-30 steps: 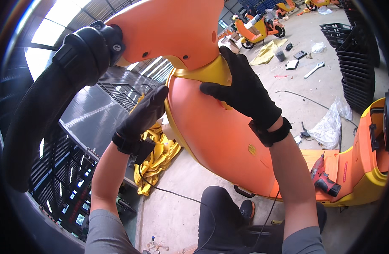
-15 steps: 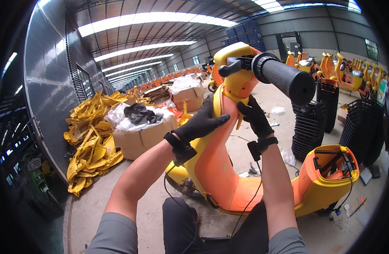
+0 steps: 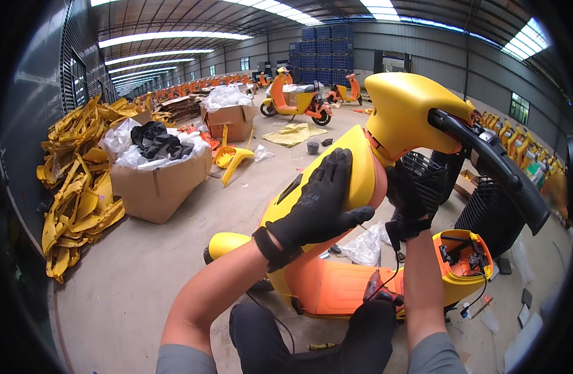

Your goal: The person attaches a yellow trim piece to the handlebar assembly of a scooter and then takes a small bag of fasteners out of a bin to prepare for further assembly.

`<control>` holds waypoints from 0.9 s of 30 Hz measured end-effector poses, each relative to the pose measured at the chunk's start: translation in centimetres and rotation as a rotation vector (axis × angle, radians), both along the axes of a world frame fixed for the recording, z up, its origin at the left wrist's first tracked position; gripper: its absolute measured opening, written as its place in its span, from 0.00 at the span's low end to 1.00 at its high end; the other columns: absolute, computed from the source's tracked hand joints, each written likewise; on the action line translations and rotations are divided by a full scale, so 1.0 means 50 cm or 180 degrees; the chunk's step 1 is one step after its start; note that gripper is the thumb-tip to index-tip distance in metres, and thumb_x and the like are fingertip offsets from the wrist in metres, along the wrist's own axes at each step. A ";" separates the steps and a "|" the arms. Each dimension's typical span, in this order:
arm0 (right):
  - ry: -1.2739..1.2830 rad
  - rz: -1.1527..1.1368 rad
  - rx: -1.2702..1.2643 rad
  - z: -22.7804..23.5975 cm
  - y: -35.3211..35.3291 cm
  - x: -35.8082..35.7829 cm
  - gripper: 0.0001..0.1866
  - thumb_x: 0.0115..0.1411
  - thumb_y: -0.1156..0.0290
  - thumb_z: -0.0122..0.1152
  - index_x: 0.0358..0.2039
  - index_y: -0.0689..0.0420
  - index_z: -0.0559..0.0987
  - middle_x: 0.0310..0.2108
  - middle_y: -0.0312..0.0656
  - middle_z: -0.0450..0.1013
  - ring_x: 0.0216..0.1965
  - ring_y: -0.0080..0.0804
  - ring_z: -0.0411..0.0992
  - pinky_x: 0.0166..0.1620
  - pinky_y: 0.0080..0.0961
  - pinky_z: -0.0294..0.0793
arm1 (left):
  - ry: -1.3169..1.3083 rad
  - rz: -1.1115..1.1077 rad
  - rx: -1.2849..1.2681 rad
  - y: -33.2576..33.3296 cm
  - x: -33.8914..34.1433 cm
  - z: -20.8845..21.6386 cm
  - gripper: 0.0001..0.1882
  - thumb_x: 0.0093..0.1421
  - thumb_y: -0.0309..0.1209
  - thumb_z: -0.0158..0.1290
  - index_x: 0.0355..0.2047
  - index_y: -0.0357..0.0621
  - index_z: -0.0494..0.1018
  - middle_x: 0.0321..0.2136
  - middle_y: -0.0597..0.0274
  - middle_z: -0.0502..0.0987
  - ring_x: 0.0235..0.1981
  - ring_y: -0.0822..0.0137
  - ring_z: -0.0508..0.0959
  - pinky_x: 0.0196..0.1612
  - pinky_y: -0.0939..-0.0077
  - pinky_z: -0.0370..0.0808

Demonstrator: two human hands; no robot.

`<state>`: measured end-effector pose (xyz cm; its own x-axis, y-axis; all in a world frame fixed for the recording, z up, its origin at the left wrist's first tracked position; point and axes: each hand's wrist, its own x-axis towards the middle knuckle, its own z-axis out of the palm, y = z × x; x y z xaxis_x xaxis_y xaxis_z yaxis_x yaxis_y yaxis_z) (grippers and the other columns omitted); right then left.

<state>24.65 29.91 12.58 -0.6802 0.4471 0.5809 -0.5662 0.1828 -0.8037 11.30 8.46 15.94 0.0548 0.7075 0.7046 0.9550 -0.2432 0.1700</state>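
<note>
A yellow and orange electric scooter (image 3: 324,287) stands before me, its yellow handlebar head (image 3: 411,112) turned, with a black handlebar grip (image 3: 511,181) to the right. My left hand (image 3: 324,202), in a black glove, lies flat with fingers stretched along the yellow front panel (image 3: 355,162). On the other side of the steering column is my right hand (image 3: 406,190), also gloved, close to the orange inner panel edge. Its fingers point up and partly blend into the dark baskets behind. A red and black power drill (image 3: 380,288) rests on the orange footboard (image 3: 339,290).
Yellow plastic panels (image 3: 80,206) are heaped at the left beside a carton (image 3: 155,187) of wrapped black parts. Stacked black baskets (image 3: 495,212) stand at the right. Other scooters (image 3: 292,100) and blue crates (image 3: 324,53) are farther back. An open seat compartment (image 3: 464,255) shows wiring.
The handlebar head has swung round, carrying the grip away to the right. My left hand has shifted from the column's edge onto the front panel. My view has turned right.
</note>
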 end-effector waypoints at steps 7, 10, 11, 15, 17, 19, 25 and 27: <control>-0.0059 -0.0058 -0.0154 -0.021 -0.012 -0.023 0.36 0.56 0.68 0.59 0.63 0.61 0.55 0.57 0.40 0.62 0.55 0.28 0.63 0.57 0.26 0.63 | -0.1287 -0.0426 -0.1086 -0.023 -0.095 0.044 0.52 0.55 0.60 0.50 0.63 0.29 0.44 0.62 0.36 0.51 0.65 0.48 0.53 0.64 0.65 0.52; -0.0084 -0.0371 0.0007 -0.035 0.006 -0.003 0.33 0.55 0.72 0.55 0.62 0.61 0.58 0.56 0.40 0.62 0.56 0.29 0.61 0.59 0.26 0.59 | -0.1913 -0.0849 -0.1222 0.029 -0.135 0.066 0.52 0.55 0.61 0.50 0.64 0.31 0.44 0.62 0.37 0.52 0.64 0.52 0.55 0.63 0.67 0.54; -0.0122 -0.0473 0.0024 -0.023 -0.015 0.004 0.35 0.53 0.74 0.54 0.62 0.62 0.57 0.56 0.40 0.62 0.57 0.29 0.60 0.60 0.26 0.57 | -0.1993 -0.0852 -0.1240 0.049 -0.143 0.065 0.52 0.55 0.60 0.51 0.63 0.30 0.45 0.62 0.37 0.53 0.64 0.53 0.56 0.63 0.68 0.54; -0.0999 -0.1344 0.0999 0.031 -0.043 0.016 0.30 0.47 0.73 0.59 0.53 0.62 0.67 0.48 0.42 0.69 0.52 0.31 0.65 0.56 0.29 0.62 | -0.1515 -0.1030 -0.1427 0.084 -0.156 0.085 0.51 0.55 0.57 0.52 0.62 0.26 0.46 0.61 0.36 0.53 0.63 0.51 0.55 0.64 0.66 0.53; -0.1607 -0.2169 0.2185 0.058 -0.057 0.035 0.28 0.46 0.73 0.64 0.50 0.62 0.71 0.45 0.45 0.72 0.47 0.36 0.69 0.51 0.33 0.66 | -0.1593 -0.1252 -0.1406 0.086 -0.152 0.090 0.50 0.55 0.54 0.54 0.61 0.25 0.47 0.61 0.34 0.51 0.64 0.49 0.53 0.65 0.64 0.51; -0.1776 -0.2790 0.3149 0.039 -0.055 0.060 0.22 0.46 0.74 0.67 0.45 0.61 0.75 0.40 0.48 0.74 0.44 0.44 0.72 0.47 0.36 0.69 | -0.1554 -0.1258 -0.1361 0.094 -0.148 0.081 0.49 0.54 0.51 0.56 0.61 0.24 0.48 0.61 0.33 0.51 0.65 0.46 0.52 0.65 0.64 0.50; -0.2236 -0.2880 0.1722 0.095 -0.160 0.037 0.21 0.47 0.74 0.66 0.44 0.61 0.75 0.40 0.47 0.74 0.43 0.43 0.72 0.47 0.35 0.70 | -0.1245 -0.1118 -0.1584 0.090 -0.185 0.136 0.42 0.55 0.43 0.57 0.60 0.27 0.52 0.60 0.34 0.55 0.63 0.45 0.55 0.64 0.63 0.53; -0.2278 -0.2898 0.1378 0.082 -0.168 0.035 0.21 0.48 0.74 0.66 0.44 0.61 0.75 0.40 0.47 0.74 0.44 0.43 0.72 0.47 0.35 0.70 | -0.1392 -0.1082 -0.1557 0.104 -0.194 0.131 0.35 0.58 0.39 0.53 0.60 0.31 0.55 0.59 0.38 0.57 0.62 0.46 0.58 0.62 0.61 0.56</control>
